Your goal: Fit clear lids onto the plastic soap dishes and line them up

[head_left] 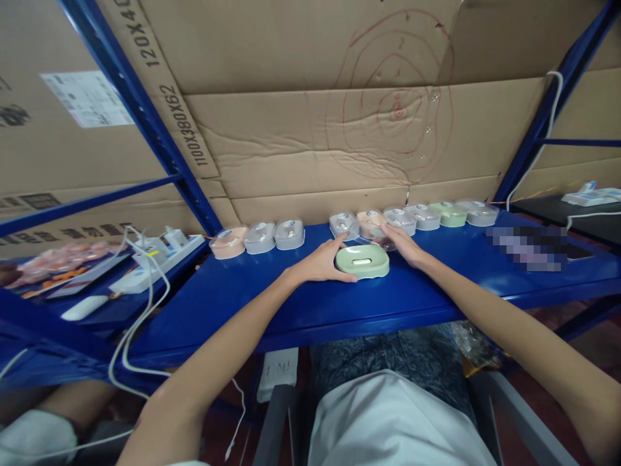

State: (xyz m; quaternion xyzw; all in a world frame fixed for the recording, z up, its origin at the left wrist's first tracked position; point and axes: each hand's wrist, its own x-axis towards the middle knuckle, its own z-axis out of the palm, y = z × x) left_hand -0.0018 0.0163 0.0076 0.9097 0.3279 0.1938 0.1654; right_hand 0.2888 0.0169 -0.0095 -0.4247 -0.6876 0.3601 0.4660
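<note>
Glossy oval green box [374, 262], left hand [322, 261] cupping one end

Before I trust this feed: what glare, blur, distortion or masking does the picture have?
Head view: pale highlights on the green box; head view: blue posts splay outward towards the top, probably wide-angle distortion; head view: blocky pixels cover whatever lies near the table's right end; head view: the white cloth at lower left looks rather soft.

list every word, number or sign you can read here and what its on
"120X4…", then cut off: cardboard strip
"1100X380X62": same strip
Too small or blurred: white sheet, container stickers, white box, red marks on back cardboard, dark characters lower left
</note>
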